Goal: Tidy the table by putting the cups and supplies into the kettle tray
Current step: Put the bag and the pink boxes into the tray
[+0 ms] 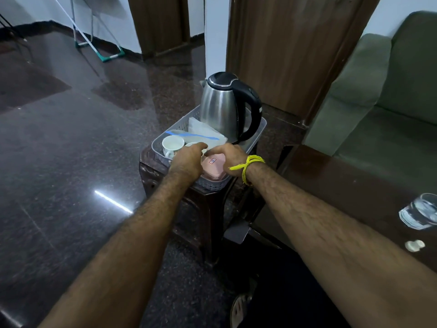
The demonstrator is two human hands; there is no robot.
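Note:
A grey perforated kettle tray [259,129] sits on a brown plastic stool [151,171]. At its far end stands a steel kettle [220,110] with a black handle. In front of the kettle lies a clear zip bag [203,134] with a blue seal, and a white cup [172,144] stands at the tray's left. A second cup's rim [192,144] peeks out behind my left fingers. At the tray's near end is a pink lidded box [214,164]. My left hand [189,160] covers its left side and my right hand [230,157] grips its right side.
A dark table [354,185] at the right holds a glass of water [419,211] and a small white object [415,245]. A green sofa [390,91] stands behind it. Polished dark floor spreads left of the stool, and my sandalled foot [241,308] is below.

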